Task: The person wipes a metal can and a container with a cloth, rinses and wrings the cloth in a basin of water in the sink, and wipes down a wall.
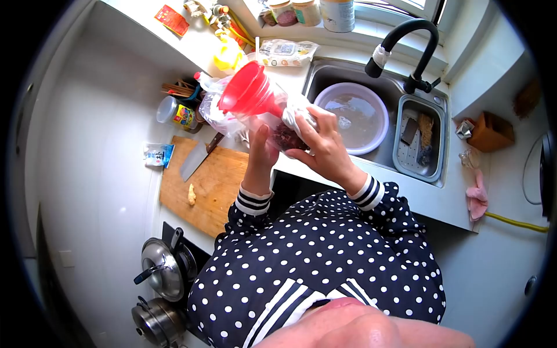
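Observation:
In front of my chest, my left hand (263, 149) grips a clear container from its left side. Dark reddish bits (288, 138) show through its wall; whether it is a jar or a bottle I cannot tell. A red funnel (246, 90) tilts up to the left at the container, its wide mouth facing away from my right hand. My right hand (328, 145) is closed around a white cloth (300, 112) pressed against the container, thumb below it. The fingers of my left hand are mostly hidden behind the container.
Left lies a wooden cutting board (223, 174) with a knife (197, 158) and a ginger piece (191, 194). Right is the sink (316, 72), holding a purple basin (380, 124) of water under a black faucet (432, 49). Pots (162, 269) stand lower left.

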{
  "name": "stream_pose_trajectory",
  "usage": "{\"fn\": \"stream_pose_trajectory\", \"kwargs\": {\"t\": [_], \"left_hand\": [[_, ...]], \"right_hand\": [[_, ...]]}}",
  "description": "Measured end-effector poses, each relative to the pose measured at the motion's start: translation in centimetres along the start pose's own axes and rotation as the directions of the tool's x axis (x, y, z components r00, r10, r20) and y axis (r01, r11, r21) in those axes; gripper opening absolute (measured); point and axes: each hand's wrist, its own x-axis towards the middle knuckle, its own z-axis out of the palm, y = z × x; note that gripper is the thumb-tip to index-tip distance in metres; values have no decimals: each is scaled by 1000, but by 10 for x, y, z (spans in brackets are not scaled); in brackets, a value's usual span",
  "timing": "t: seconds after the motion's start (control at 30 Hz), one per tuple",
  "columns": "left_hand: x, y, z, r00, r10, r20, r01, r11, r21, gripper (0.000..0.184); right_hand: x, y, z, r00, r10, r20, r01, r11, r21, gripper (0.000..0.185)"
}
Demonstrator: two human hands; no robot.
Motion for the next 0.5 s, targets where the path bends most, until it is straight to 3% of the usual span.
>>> {"fn": "stream_pose_trajectory", "kwargs": {"t": [0.13,0.17,0.2,0.3,0.37,0.43,0.5], "left_hand": [[9,-16,7,997,-62,51,61,998,26,69],[6,-30,-9,979,-205,9,204,976,77,69],[3,-46,-19,967,-231,104,227,972,54,69],[6,-59,19,985,-158,70,159,987,-10,68],[17,-58,33,991,-135,-14,135,991,21,68],[26,-57,36,995,-95,0,95,995,-20,66],[20,-71,29,988,-153,-31,154,988,28,66]], "right_hand": [[-11,14,-2,999,-42,-27,42,999,8,61],[-9,16,-3,998,-36,-44,37,999,30,59],[0,18,-8,997,31,-73,-25,996,80,56],[19,35,-24,983,166,-81,-139,954,266,47],[2,47,-20,989,102,-108,-86,985,150,44],[-6,47,-24,992,40,-116,-36,999,40,39],[3,52,-33,987,31,-157,-36,999,-29,37]]}}
